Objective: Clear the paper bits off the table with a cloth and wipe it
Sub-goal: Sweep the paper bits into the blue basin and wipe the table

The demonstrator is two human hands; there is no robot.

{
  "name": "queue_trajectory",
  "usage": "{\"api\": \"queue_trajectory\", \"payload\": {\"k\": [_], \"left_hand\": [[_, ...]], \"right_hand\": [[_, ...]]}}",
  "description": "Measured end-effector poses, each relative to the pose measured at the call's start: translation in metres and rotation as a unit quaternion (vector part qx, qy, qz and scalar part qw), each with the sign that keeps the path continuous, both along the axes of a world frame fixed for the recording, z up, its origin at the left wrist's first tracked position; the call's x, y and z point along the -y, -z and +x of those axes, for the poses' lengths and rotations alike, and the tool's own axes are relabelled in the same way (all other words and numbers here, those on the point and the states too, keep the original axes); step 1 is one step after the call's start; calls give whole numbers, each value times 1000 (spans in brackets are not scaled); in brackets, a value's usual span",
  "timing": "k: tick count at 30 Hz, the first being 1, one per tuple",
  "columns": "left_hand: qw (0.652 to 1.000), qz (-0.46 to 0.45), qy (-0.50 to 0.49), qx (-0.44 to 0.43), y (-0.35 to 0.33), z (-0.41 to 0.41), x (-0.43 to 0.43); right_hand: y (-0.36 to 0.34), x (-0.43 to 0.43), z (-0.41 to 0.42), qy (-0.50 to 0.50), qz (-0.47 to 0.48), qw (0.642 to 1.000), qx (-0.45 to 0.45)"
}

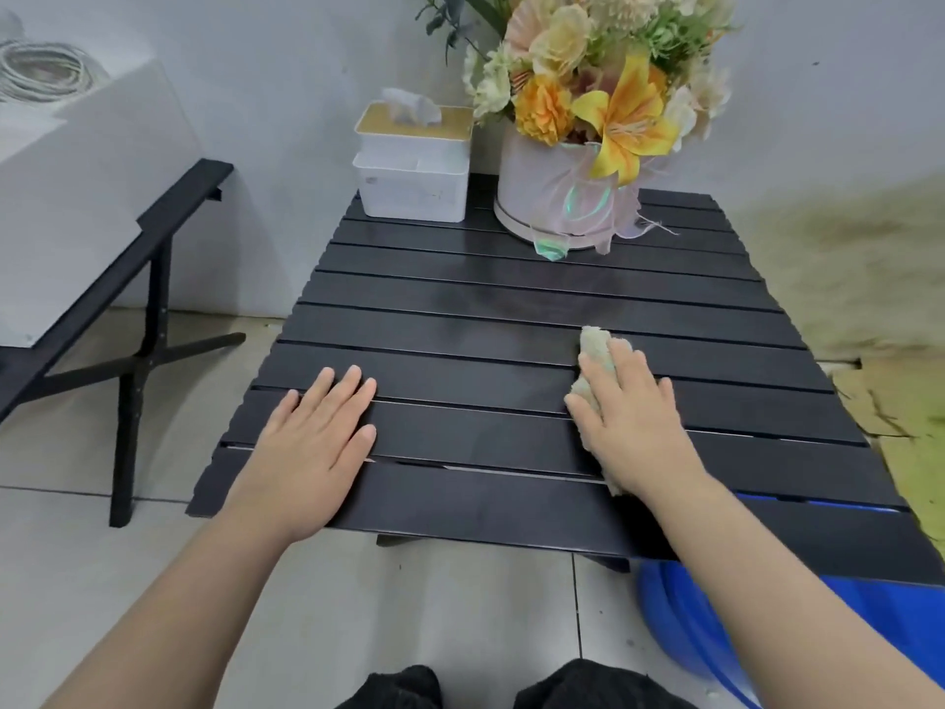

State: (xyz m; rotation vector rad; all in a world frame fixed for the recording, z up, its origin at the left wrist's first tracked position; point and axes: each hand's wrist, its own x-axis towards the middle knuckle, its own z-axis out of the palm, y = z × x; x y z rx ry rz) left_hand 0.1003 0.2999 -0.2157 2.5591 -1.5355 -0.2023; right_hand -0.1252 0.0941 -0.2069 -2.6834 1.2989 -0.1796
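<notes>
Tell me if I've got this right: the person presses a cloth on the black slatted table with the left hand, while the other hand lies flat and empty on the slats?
Not quite: the sides are swapped. In the head view the cloth sits under the right hand, pressed on the black slatted table. The left hand lies flat and empty on the slats.

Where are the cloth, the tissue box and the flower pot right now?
cloth (595, 350), head view: bunched end past the fingertips.
tissue box (413, 191), head view: white front wall.
flower pot (532, 191), head view: pale side wall.
</notes>
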Motion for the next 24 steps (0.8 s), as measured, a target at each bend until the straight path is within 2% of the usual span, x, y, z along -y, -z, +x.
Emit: {"api": "queue_trajectory", "payload": {"k": [1,3,5,7,8,9,10,12,14,16,17,18,20,21,22,23,24], "left_hand": [[1000,-4,0,3,1,1,1],[1000,-4,2,2,0,0,1],[1000,0,12,-13,-3,-1,2],[999,1,4,-41,-7,7,4],[998,-10,-17,-56,-9,18,5],[997,-15,-39,-64,-9,32,6],[997,-8,-54,-59,-10,47,5],[998,12,-49,-49,-8,68,2],[997,0,-43,-66,-5,71,-1],[997,-10,-38,-62,-4,69,-1],[998,-14,-33,-55,-4,68,-2],[998,-15,-28,-48,-3,69,-2],[998,-18,-26,-48,-1,73,-1],[998,-18,-25,-51,0,74,-2],[998,-18,-24,-51,0,73,-2],[998,-19,-23,-50,0,73,-2],[998,-21,-23,-49,-1,72,-2]], "right_hand": [[1,-12,10,-17,-5,999,27],[3,-56,28,-158,-36,986,45],[0,-95,29,-327,-33,943,43],[-2,-97,24,-421,-29,904,70],[-1,-84,26,-429,-37,898,85],[0,-68,31,-407,-48,908,82],[1,-49,42,-357,-62,929,77],[-2,-11,71,-193,-50,978,59],[-9,0,101,-117,-18,991,61],[-19,-24,118,-165,14,981,98],[-20,-46,117,-234,37,965,109],[-18,-68,112,-333,50,935,110],[-13,-105,92,-528,50,844,87],[-12,-103,86,-572,53,814,85],[-11,-90,86,-584,37,805,95],[-10,-72,92,-566,11,819,89],[-12,-55,100,-512,6,856,70]]}}
